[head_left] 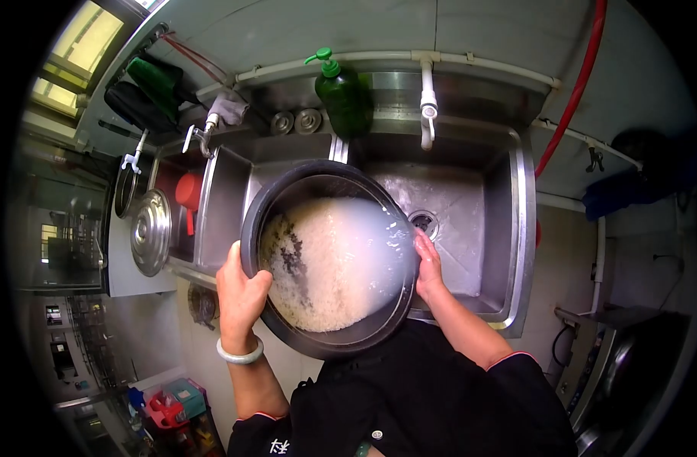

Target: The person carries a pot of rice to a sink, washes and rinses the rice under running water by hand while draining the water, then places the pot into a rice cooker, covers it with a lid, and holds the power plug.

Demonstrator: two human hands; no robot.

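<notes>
Two hands: you had both on the pot (327,335), one at each side of its rim.
Left hand (240,298): you clamped it over the near-left rim, thumb inside, fingers curled under the wall.
Right hand (428,266): you pressed it flat against the right rim, fingers together; whether they hooked the edge, I couldn't tell.
Pot: you held it tilted toward the right, over the near edge of the sink (516,251).
Rice (318,282): it lay heaped in the bottom, with cloudy water (379,244) pooled at the low right side.
Drain (425,221): it sat just beyond your right hand.
Soap bottle (342,95): it stood upright on the back ledge, beside the white tap (428,107).
Bracelet (240,355): you wore it on the left wrist.
</notes>
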